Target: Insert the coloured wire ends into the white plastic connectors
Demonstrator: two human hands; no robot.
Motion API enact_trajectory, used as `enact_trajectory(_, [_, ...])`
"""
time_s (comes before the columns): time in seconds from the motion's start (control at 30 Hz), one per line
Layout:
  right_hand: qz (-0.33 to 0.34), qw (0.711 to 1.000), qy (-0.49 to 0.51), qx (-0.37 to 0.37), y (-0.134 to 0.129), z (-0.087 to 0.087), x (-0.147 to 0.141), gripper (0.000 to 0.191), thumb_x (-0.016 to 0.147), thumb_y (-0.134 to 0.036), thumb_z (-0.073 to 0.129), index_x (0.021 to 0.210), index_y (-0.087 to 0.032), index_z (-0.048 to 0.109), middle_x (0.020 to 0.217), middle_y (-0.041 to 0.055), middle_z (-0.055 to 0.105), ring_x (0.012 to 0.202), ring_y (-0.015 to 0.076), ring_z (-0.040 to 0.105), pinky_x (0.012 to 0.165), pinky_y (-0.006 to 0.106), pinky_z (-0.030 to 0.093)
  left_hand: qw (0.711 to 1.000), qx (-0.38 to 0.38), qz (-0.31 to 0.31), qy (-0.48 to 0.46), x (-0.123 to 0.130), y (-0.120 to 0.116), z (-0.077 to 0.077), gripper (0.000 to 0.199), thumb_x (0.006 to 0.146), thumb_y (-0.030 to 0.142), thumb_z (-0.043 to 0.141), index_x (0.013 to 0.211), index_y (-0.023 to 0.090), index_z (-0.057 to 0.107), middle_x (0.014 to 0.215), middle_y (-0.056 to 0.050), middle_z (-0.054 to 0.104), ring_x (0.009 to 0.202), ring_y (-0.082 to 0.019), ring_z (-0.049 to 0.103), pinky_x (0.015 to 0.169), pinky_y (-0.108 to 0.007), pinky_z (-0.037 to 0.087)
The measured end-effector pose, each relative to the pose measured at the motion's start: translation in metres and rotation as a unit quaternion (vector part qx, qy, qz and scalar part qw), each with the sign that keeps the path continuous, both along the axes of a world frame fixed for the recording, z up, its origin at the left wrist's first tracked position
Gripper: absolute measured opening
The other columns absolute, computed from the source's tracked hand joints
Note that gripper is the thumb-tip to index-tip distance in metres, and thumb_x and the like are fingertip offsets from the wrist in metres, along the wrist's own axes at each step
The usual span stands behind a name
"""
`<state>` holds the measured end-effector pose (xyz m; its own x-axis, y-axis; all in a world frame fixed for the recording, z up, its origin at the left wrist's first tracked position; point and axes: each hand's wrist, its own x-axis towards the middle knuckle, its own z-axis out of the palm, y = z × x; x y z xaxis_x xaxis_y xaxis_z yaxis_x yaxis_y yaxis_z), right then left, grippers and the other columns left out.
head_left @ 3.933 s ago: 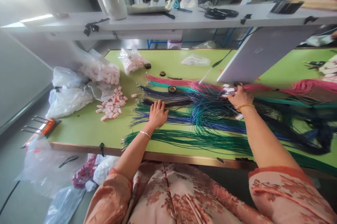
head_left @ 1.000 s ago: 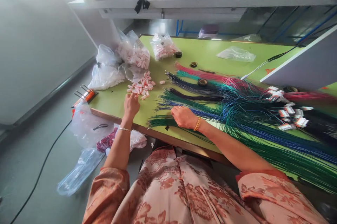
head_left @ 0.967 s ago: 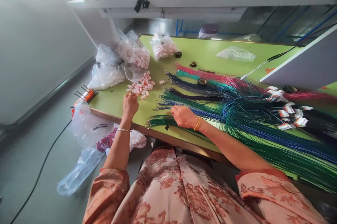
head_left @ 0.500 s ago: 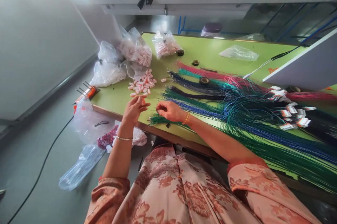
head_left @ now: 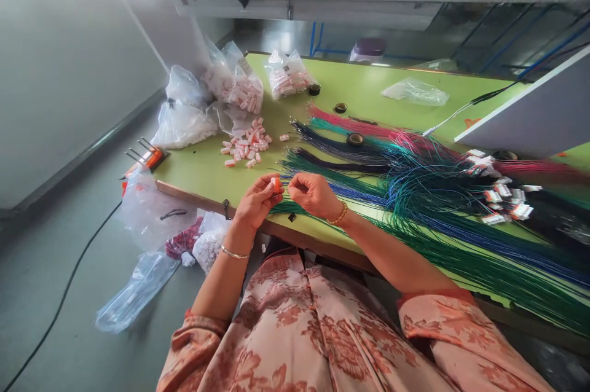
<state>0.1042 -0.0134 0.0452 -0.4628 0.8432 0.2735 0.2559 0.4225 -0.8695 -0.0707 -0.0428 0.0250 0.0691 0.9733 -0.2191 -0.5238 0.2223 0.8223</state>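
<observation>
My left hand (head_left: 259, 198) is closed on a small orange and white connector (head_left: 276, 184) above the table's front edge. Just to its right, my right hand (head_left: 316, 195) is pinched, with its fingertips close to the connector; what they hold is too small to make out. Beyond my left hand lies a loose pile of orange and white connectors (head_left: 249, 145). Green wires (head_left: 299, 164) and blue wires (head_left: 364, 194) run under and beside my right hand, their ends toward the left.
Bags of connectors (head_left: 288, 77) stand at the back left, by a white plastic bag (head_left: 182, 125). Tape rolls (head_left: 354, 139) lie near red wires (head_left: 350, 125). White connectors (head_left: 500, 195) sit on the wires at right. An orange tool with prongs (head_left: 154, 157) is at the left edge.
My left hand has moved right, away from the pile, with a connector in its fingers. My right hand has shifted slightly right, and the two hands are now nearly together.
</observation>
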Motion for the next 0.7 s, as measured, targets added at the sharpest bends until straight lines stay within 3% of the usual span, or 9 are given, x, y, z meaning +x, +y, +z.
enact_trajectory(0.3, [-0.019, 0.999, -0.037, 0.026, -0.003, -0.003, 0.011, 0.015, 0.076, -0.027, 0.052, 0.064, -0.017, 0.053, 0.058, -0.0032, 0.051, 0.054, 0.008, 0.038, 0.054, 0.022, 0.03, 1.0, -0.008, -0.021, -0.001, 0.014, -0.001, 0.007, 0.038, 0.063, 0.029, 0.085, 0.096, 0.019, 0.068, 0.081, -0.001, 0.066, 0.072, -0.01, 0.062, 0.07, -0.024, 0.052])
enact_trajectory(0.7, [-0.021, 0.988, -0.124, 0.089, -0.006, -0.012, 0.018, 0.016, 0.083, -0.025, 0.046, 0.07, -0.018, 0.054, 0.068, 0.0024, 0.058, 0.062, 0.0118, 0.045, 0.061, 0.024, 0.034, 0.996, -0.014, 0.043, 0.07, 0.04, -0.003, 0.001, 0.041, 0.054, 0.036, 0.09, 0.082, 0.015, 0.068, 0.073, 0.001, 0.067, 0.061, -0.007, 0.059, 0.058, -0.019, 0.047])
